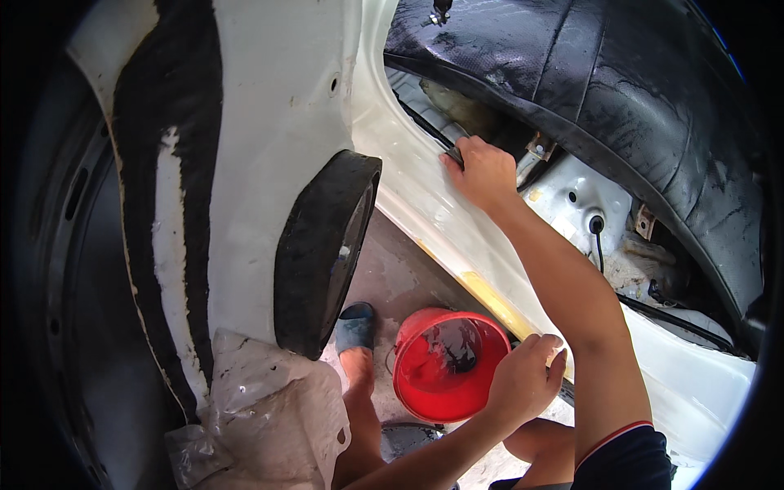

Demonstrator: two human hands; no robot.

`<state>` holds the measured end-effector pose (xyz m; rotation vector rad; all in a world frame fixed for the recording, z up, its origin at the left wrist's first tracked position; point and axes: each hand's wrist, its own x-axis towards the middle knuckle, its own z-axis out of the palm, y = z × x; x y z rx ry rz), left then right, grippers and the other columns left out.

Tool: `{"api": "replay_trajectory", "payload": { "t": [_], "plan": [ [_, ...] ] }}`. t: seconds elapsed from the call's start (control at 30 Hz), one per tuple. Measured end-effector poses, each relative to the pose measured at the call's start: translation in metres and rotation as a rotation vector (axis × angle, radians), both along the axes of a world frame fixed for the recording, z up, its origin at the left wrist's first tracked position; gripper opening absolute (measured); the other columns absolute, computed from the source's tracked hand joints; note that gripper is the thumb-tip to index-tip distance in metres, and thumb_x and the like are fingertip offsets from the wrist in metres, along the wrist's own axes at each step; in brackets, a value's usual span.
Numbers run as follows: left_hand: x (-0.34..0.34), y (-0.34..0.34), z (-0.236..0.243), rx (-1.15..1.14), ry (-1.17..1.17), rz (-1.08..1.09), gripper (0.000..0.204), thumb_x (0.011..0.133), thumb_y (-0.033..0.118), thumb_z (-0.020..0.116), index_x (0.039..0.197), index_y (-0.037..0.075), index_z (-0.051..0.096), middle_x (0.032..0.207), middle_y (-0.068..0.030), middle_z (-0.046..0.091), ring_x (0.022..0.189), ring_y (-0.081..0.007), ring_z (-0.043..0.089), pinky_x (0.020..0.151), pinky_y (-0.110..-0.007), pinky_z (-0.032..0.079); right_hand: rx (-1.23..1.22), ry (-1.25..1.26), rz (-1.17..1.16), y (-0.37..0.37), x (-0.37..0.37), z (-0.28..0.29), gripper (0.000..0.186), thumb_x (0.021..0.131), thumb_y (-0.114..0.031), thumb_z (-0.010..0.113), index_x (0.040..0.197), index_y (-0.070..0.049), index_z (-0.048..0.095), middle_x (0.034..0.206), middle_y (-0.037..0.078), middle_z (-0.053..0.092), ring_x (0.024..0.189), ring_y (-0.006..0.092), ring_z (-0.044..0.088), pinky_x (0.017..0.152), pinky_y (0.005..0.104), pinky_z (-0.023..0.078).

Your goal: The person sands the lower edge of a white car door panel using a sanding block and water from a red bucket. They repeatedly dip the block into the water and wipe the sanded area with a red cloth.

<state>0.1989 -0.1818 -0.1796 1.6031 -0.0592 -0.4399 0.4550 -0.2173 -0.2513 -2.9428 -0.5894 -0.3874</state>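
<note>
My right hand (483, 173) reaches across the pale car door sill (425, 175). Its fingers are closed on a small dark grey pad-like piece (455, 156), mostly hidden under them, at the sill's inner edge beside a black rubber strip (420, 121). Lower down, my left hand (529, 377) is by the outer side of the sill, above the right rim of a red bucket (406, 384). Its fingers are curled in, and whether they hold anything cannot be made out. Dark murky liquid shows in the bucket.
An open car door panel (253, 163) with black patches fills the left, plastic sheeting (278, 408) hanging below it. A black seat (653, 98) lies beyond the sill. A yellowish bare patch (494, 302) marks the sill's side. My slippered foot (356, 327) stands beside the bucket.
</note>
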Motion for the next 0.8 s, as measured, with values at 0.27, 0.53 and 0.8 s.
{"api": "replay_trajectory", "payload": {
  "t": [0.27, 0.53, 0.8],
  "plan": [
    [-0.010, 0.016, -0.010, 0.108, -0.011, -0.104, 0.029, 0.095, 0.023, 0.063, 0.113, 0.001, 0.063, 0.102, -0.0180, 0.066, 0.089, -0.0342, 0.068, 0.078, -0.042, 0.054, 0.029, 0.097, -0.140, 0.018, 0.007, 0.009, 0.035, 0.088, -0.041, 0.069, 0.095, -0.008, 0.065, 0.090, 0.011, 0.068, 0.084, 0.0331, 0.068, 0.072, 0.0454, 0.053],
    [-0.010, 0.022, -0.011, 0.145, -0.036, -0.317, 0.037, 0.093, 0.026, 0.061, 0.120, 0.001, 0.057, 0.100, -0.0204, 0.064, 0.094, -0.0383, 0.065, 0.081, -0.049, 0.053, 0.062, 0.108, -0.103, 0.051, 0.048, -0.013, 0.037, 0.090, -0.043, 0.065, 0.090, -0.006, 0.066, 0.089, 0.013, 0.070, 0.084, 0.0335, 0.069, 0.071, 0.0456, 0.054],
    [-0.006, 0.029, -0.016, 0.088, -0.219, -0.278, 0.040, 0.092, 0.028, 0.062, 0.119, -0.001, 0.057, 0.105, -0.0226, 0.064, 0.099, -0.0388, 0.066, 0.082, -0.049, 0.055, 0.184, -0.023, -0.007, 0.089, 0.075, 0.012, 0.041, 0.092, -0.046, 0.062, 0.093, -0.006, 0.066, 0.091, 0.013, 0.071, 0.084, 0.0345, 0.069, 0.072, 0.0469, 0.054]
  ]
}}
